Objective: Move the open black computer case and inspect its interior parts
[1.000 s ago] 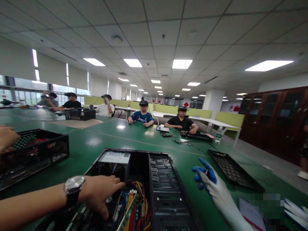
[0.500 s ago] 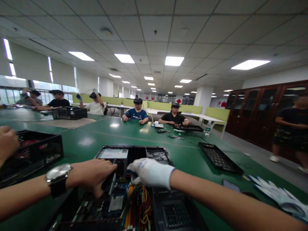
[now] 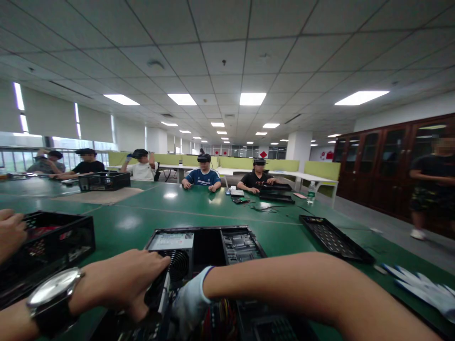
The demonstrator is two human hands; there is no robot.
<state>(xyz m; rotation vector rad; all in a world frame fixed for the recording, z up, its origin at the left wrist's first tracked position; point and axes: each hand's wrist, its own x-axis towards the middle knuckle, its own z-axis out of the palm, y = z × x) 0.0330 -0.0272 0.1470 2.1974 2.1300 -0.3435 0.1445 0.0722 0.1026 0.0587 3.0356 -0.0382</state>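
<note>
An opened black desktop computer case (image 3: 209,229) lies in front of me on the green table. At its back left is a power supply (image 3: 170,242) with a round fan grille. My left hand (image 3: 121,279), bare and with a watch at the wrist, is closed on a dark part with a silvery edge beside that fan; the part's kind is unclear. In a white and blue glove, my right hand (image 3: 190,300) reaches down into the case, left of the bundled coloured cables (image 3: 222,319). Its fingers are hidden inside.
At the left stands another open case (image 3: 71,239), with a co-worker's hand (image 3: 10,232) over it. A black panel (image 3: 336,239) and a loose glove (image 3: 421,289) lie on the right. Several people sit across the table (image 3: 142,218); a bottle (image 3: 311,193) stands near its far edge.
My right hand has moved from beside the fan down and nearer to me, deeper into the case, its forearm now bent. My left hand keeps about the same place. The view has tilted slightly up.
</note>
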